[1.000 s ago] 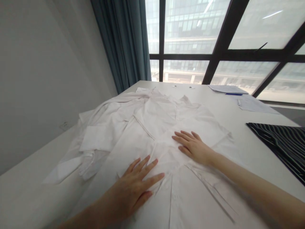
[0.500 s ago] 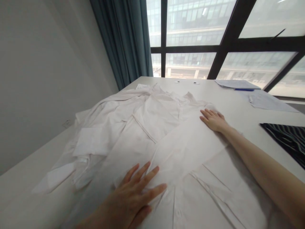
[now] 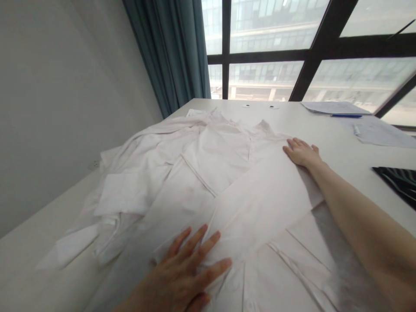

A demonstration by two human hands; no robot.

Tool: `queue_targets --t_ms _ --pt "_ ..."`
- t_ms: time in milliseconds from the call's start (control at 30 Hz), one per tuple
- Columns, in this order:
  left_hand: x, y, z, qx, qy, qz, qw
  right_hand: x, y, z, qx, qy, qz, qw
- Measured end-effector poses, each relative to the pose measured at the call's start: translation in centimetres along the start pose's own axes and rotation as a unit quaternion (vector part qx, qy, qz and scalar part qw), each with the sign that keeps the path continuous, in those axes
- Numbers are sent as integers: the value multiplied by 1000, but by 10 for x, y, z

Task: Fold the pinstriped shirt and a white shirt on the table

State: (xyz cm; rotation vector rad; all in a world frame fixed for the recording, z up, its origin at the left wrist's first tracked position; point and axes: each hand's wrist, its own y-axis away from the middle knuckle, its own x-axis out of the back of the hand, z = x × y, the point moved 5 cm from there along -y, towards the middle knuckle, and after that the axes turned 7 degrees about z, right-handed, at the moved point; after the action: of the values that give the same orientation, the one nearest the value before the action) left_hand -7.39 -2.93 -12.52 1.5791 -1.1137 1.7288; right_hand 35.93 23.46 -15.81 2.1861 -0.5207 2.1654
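Observation:
A white button-up shirt (image 3: 227, 151) is spread over the table, its collar toward the window. One sleeve (image 3: 256, 199) lies folded diagonally across the shirt's front. My left hand (image 3: 185, 264) rests on the near lower end of that sleeve, fingers spread and flat. At the far right shoulder lies my right hand (image 3: 300, 151), palm down on the cloth with its fingers stretched out. On the left, the other sleeve and its cuff (image 3: 121, 193) lie loosely bunched, with more white cloth beneath.
The white table (image 3: 344, 169) runs back to the window. Paper sheets (image 3: 338, 107) with a blue pen (image 3: 346, 115) lie at the back right. Dark striped cloth (image 3: 398, 182) is at the right edge. A teal curtain (image 3: 172, 52) and a wall socket (image 3: 94, 164) are on the left.
My right hand has slid slightly outward and away along the shirt's shoulder. My left hand stays almost in place on the sleeve. The view has shifted a little.

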Motion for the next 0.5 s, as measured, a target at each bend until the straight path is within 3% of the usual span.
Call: queue_targets --t_ms 167,300,400,500 --pt "2 -1 2 -4 -13 21 1000 21 11 -14 23 33 78 996" --pt "1 1 2 -2 1 39 999 44 40 -64 143 26 128 981" --pt "-5 3 0 10 8 41 999 55 90 -113 202 -27 112 973" --pt "-11 6 -4 40 1 57 998 64 162 -162 312 -124 60 940"
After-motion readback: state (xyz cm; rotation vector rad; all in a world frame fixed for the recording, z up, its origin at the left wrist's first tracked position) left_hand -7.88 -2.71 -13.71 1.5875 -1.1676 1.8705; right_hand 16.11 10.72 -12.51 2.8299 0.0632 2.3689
